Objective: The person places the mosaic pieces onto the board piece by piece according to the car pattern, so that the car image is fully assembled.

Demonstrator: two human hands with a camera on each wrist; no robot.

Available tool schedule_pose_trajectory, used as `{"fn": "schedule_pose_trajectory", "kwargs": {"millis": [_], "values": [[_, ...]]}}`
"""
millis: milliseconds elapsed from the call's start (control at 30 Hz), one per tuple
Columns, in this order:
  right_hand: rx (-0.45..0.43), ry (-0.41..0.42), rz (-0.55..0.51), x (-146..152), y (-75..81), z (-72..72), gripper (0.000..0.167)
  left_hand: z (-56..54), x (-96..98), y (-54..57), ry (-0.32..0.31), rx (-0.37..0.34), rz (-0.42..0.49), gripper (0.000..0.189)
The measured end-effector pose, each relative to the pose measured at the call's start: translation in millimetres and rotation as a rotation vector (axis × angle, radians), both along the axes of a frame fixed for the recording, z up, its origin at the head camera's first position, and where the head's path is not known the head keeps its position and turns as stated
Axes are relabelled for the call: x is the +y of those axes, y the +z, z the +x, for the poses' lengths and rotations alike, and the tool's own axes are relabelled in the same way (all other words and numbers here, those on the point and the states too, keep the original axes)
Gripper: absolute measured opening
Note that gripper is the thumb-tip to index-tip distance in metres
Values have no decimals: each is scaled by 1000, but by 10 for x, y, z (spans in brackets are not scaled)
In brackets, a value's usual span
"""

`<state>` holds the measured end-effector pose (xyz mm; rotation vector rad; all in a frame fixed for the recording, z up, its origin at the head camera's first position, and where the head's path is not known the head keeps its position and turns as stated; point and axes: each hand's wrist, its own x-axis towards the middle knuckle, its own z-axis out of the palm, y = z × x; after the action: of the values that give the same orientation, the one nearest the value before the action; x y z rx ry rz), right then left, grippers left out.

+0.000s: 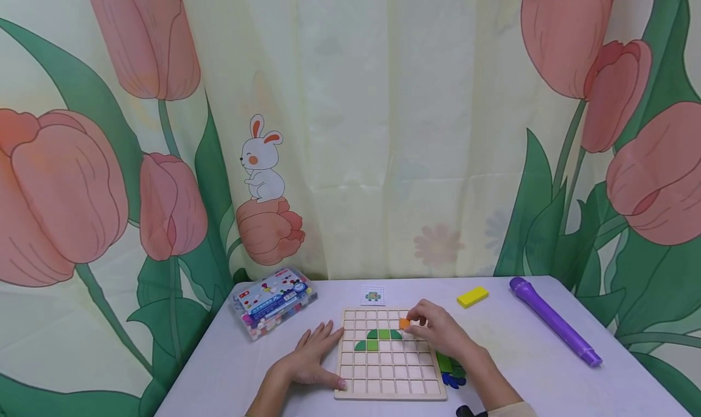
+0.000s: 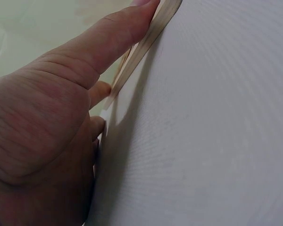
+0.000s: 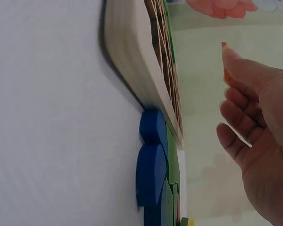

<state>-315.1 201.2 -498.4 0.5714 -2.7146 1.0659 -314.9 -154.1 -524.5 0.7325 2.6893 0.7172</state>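
Note:
A wooden grid board [image 1: 390,374] lies on the table, with green square and rounded pieces [image 1: 384,334] set in some of its cells. My left hand [image 1: 312,359] steadies the board's left side, fingers spread and straight, the thumb on the near left corner. In the left wrist view, the thumb [image 2: 108,42] lies along the wooden edge. My right hand [image 1: 442,330] pinches an orange square block [image 1: 404,323] between thumb and fingers over the far right cells. The right wrist view shows this block [image 3: 224,66] mostly behind the thumb, raised above the board.
Blue pieces [image 3: 150,174] and green ones [image 1: 445,362] lie against the board's right side, partly under my right forearm. A small picture card [image 1: 373,295] sits beyond the board. Around it are a clear box [image 1: 276,301], a yellow block [image 1: 473,296] and a purple stick [image 1: 553,319].

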Motion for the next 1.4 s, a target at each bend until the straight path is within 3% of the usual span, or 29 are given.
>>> {"fn": "schedule_pose_trajectory", "kwargs": {"millis": [200, 633, 867, 1133, 1400], "values": [[-40, -5, 15, -128, -13, 2, 13, 8, 0, 6, -4, 2, -1, 117], [-95, 98, 93, -277, -42, 4, 17, -8, 5, -6, -4, 0, -6, 116], [-118, 114, 113, -308, -66, 17, 17, 5, 5, 10, -3, -4, -5, 116], [-56, 136, 170, -379, -55, 34, 17, 2, 6, 7, -3, 3, -9, 116], [-57, 157, 206, -417, -44, 41, 16, 1, 11, 14, 0, -6, -15, 116]]}}
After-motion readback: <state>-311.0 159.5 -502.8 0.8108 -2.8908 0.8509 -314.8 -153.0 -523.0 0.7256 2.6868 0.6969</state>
